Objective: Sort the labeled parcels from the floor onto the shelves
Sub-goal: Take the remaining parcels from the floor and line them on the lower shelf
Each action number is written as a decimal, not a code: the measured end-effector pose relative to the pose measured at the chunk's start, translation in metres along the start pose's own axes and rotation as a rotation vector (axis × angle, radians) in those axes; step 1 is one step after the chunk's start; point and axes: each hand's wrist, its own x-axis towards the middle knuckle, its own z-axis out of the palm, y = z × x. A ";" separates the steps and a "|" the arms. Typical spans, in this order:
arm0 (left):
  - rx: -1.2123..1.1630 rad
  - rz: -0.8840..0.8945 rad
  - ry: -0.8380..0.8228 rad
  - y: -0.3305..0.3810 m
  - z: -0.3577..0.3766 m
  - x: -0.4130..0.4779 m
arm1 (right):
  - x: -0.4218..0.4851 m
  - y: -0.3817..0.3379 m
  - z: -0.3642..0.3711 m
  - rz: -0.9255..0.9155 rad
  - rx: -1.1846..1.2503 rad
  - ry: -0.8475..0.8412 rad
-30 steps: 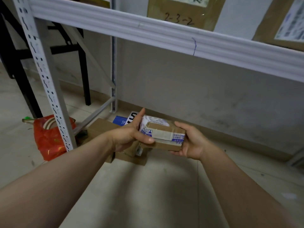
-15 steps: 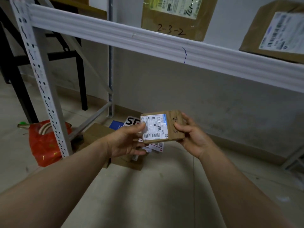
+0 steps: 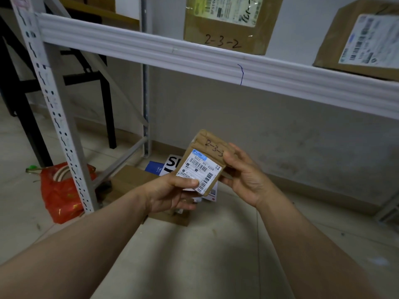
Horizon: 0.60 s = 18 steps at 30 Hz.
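A small brown parcel (image 3: 208, 155) with a white barcode label and handwritten "2-3-" faces me, held upright below the shelf. My left hand (image 3: 172, 194) grips its lower left corner, thumb on the label. My right hand (image 3: 244, 175) pinches its right edge, fingers covering the last mark. Above runs the white shelf beam (image 3: 151, 48). On that shelf stand a parcel marked "2-3-2" (image 3: 228, 22) and another labeled parcel (image 3: 362, 39) at the right.
On the floor behind my hands lie flat cardboard parcels (image 3: 129, 182) and a blue and white packet (image 3: 170, 167). A red bag (image 3: 60, 190) sits by the perforated shelf post (image 3: 54, 117). A black frame (image 3: 19, 87) stands at the left.
The parcel was turned from lying flat to label side facing me, then tilted so its handwritten number shows. The view rose, bringing more of the shelf parcels into sight.
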 end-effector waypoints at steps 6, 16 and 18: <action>0.012 -0.044 -0.018 -0.004 -0.001 -0.005 | -0.004 -0.009 0.001 -0.029 -0.127 0.061; 0.013 0.084 -0.033 0.009 0.003 -0.006 | -0.004 -0.010 0.005 -0.101 -0.162 0.094; 0.009 0.134 -0.028 0.011 0.002 -0.007 | -0.004 -0.014 0.009 -0.128 -0.145 0.074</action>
